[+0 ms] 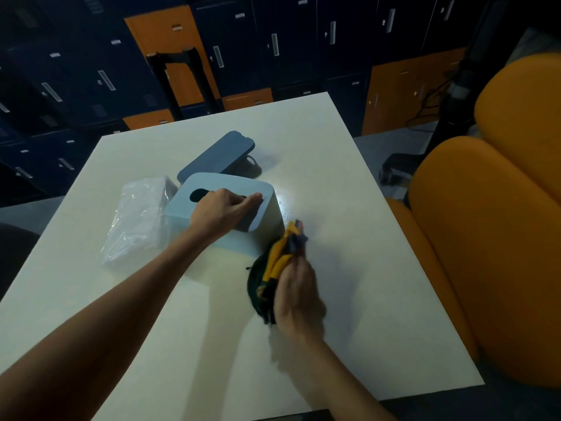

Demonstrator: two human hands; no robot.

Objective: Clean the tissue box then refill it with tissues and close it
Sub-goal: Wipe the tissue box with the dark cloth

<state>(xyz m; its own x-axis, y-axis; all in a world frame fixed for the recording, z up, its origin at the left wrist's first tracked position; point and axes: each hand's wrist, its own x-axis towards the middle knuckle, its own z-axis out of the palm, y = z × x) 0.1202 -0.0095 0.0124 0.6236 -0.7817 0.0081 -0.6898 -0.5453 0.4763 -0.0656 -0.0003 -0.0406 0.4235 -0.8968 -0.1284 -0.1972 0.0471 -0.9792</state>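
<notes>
Left hand (226, 211) on top of light blue tissue box (212, 184), fingers curled into oval slot, gripping it. Right hand (299, 296) clutches bunched cloth (274, 259), yellow, dark green and grey, just beside box's near right corner. Box stands mid white table (349, 208). Dark blue lid (217, 156) lies just behind box. Plastic-wrapped tissue pack (138, 221) left of box. Orange chair (485, 238) at right.

A white table (334, 177) stands before dark lockers (288, 41), orange chair (485, 238) beside it.
</notes>
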